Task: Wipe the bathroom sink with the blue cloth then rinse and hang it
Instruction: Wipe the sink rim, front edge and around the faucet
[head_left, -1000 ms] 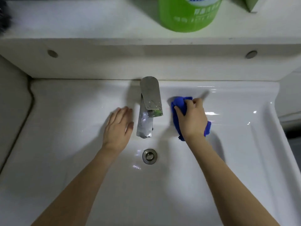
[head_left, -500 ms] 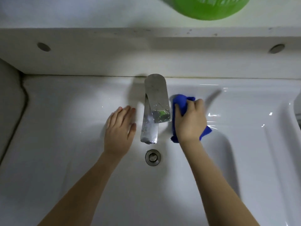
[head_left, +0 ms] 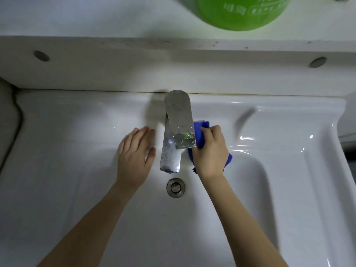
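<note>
We are still on the wiping step: our right hand point(head_left: 209, 151) grips the cloth point(head_left: 200, 134) beside the tap point(head_left: 179, 130) at the sink's point(head_left: 77, 132) back edge, our left hand point(head_left: 134, 157) lies flat and empty, and next we rub around the tap.

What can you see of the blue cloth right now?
The cloth is deep blue, soft and bunched, not spread flat. Most of it is hidden under the right hand, which presses it onto the white sink ledge just right of the faucet. Blue shows above the fingers beside the faucet handle, at the hand's right edge and in a small bit near the wrist. Whether it touches the faucet cannot be told. Wetness cannot be judged.
</note>
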